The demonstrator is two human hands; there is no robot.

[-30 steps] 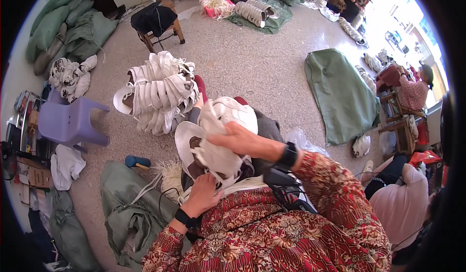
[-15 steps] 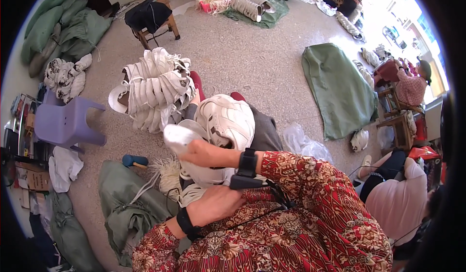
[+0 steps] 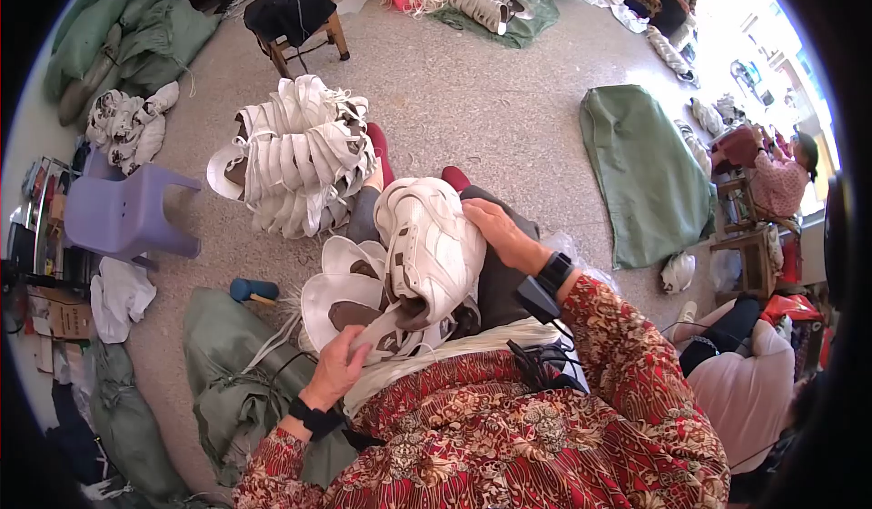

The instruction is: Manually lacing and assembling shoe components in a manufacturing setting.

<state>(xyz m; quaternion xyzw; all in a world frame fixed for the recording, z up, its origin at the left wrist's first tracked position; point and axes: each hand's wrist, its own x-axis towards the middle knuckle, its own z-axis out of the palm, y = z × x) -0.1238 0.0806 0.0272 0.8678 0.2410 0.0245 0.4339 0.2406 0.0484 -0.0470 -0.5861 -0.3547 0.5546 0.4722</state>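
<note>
A bundle of white shoe uppers [image 3: 427, 241], nested into one another, lies across my lap. My right hand [image 3: 502, 235] rests against the bundle's right side with its fingers stretched out. Low on the bundle's left, my left hand [image 3: 338, 370] pinches the edge of a white shoe upper [image 3: 386, 335] between thumb and fingers. Beside that hand, loose uppers with white rims and brown linings [image 3: 341, 314] fan out on my left leg. Pale laces [image 3: 518, 331] lie across my lap, close to my waist.
A large stack of white uppers [image 3: 304, 159] stands ahead on the left. Around me are a purple stool [image 3: 136, 214], a blue-headed hammer [image 3: 252, 289], a green sack [image 3: 232, 373] and a green cloth [image 3: 645, 177]. Another person [image 3: 740, 373] sits close on the right.
My right hand has swung from the left, where it was at a white upper, to the bundle's right side and opened. My left hand has moved left and forward from my waist to an upper's edge.
</note>
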